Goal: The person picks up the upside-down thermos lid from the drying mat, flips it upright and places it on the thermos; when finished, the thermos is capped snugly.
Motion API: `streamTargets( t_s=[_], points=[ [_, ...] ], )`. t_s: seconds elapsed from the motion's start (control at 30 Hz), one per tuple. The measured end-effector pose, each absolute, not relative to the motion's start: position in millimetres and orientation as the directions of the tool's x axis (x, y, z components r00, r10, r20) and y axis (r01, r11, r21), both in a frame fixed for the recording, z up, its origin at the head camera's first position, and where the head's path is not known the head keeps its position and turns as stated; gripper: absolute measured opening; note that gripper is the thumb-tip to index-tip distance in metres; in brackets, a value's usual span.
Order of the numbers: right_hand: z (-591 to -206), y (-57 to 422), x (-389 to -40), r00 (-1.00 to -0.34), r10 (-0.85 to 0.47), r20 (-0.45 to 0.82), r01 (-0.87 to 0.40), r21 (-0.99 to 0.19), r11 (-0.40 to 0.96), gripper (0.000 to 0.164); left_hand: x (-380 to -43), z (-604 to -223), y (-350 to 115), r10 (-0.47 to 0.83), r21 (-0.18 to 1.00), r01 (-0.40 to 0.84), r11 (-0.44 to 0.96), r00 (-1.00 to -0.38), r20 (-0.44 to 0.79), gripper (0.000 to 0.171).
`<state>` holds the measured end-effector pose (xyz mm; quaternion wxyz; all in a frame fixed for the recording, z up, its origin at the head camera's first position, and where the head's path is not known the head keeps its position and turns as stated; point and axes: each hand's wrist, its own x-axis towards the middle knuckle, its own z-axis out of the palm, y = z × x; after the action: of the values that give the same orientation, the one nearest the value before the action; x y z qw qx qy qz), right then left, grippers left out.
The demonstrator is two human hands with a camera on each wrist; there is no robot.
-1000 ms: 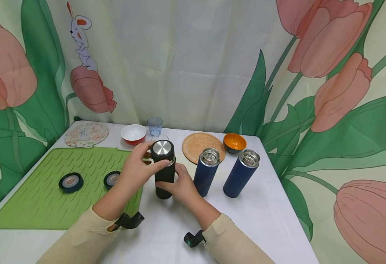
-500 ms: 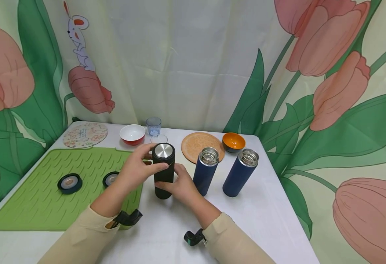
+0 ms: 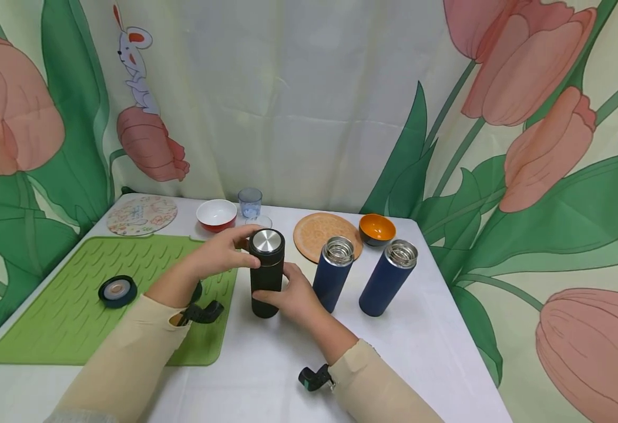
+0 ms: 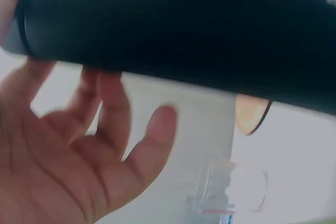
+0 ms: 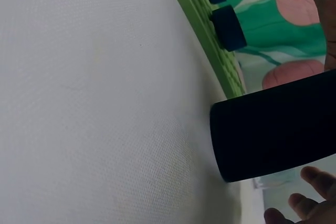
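A black thermos (image 3: 266, 279) stands upright on the white table, just right of the green mat. Its lid (image 3: 266, 242), with a brushed silver top, sits on the mouth. My left hand (image 3: 216, 255) grips the lid from the left, thumb in front and fingers behind. Lower down, my right hand (image 3: 299, 299) holds the body from the right. In the left wrist view the fingertips touch the dark flask (image 4: 157, 35) near one end. The right wrist view shows the flask's base (image 5: 252, 135) at the tablecloth. Two navy bottles (image 3: 332, 276) (image 3: 386, 281) stand uncapped to the right.
On the green mat (image 3: 39, 335) lie a dark cap (image 3: 117, 291) and another cap, mostly behind my left wrist. Farther back are a floral round board (image 3: 142, 215), a red-and-white bowl (image 3: 217, 215), a blue glass (image 3: 249, 202), a round wooden board (image 3: 322, 229) and an orange bowl (image 3: 377, 229).
My left hand has turned about the lid, its wrist and forearm swinging left and covering most of the second cap. The right hand stays on the body, and the thermos stands in place.
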<state>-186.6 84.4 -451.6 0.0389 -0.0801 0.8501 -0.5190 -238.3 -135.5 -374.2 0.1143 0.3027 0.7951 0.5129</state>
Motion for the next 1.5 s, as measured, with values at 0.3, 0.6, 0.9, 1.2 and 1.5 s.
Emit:
streamTargets(
  t_s=[0.3, 0.6, 0.9, 1.2, 1.5],
  points=[
    [-452.1, 85.1, -186.9, -0.986, -0.167, 0.01, -0.086, -0.886, 0.455, 0.067, -252.8, -365.8, -142.5, 0.717, 0.878, 0.392, 0.275, -0.692, 0.084, 0.089],
    [-452.2, 85.8, -186.7, -0.981, -0.176, 0.083, -0.16, -0.857, 0.489, 0.065, -192.0, -367.2, -108.1, 0.288, 0.846, 0.279, 0.453, -0.945, 0.158, 0.089],
    [-451.6, 86.2, -187.2, -0.971, -0.208, 0.116, -0.208, -0.841, 0.5, 0.074, -177.8, -366.3, -95.0, 0.132, 0.777, 0.233, 0.584, -0.972, 0.193, 0.074],
    [-447.0, 88.8, -189.0, -0.974, -0.207, 0.089, -0.183, -0.849, 0.496, 0.064, -220.4, -365.1, -124.8, 0.465, 0.84, 0.375, 0.391, -0.869, 0.171, 0.07],
    [-448.6, 89.9, -188.6, -0.977, -0.208, 0.055, -0.155, -0.851, 0.502, 0.063, -229.1, -356.8, -136.1, 0.591, 0.838, 0.384, 0.388, -0.801, 0.093, 0.077]
  ],
)
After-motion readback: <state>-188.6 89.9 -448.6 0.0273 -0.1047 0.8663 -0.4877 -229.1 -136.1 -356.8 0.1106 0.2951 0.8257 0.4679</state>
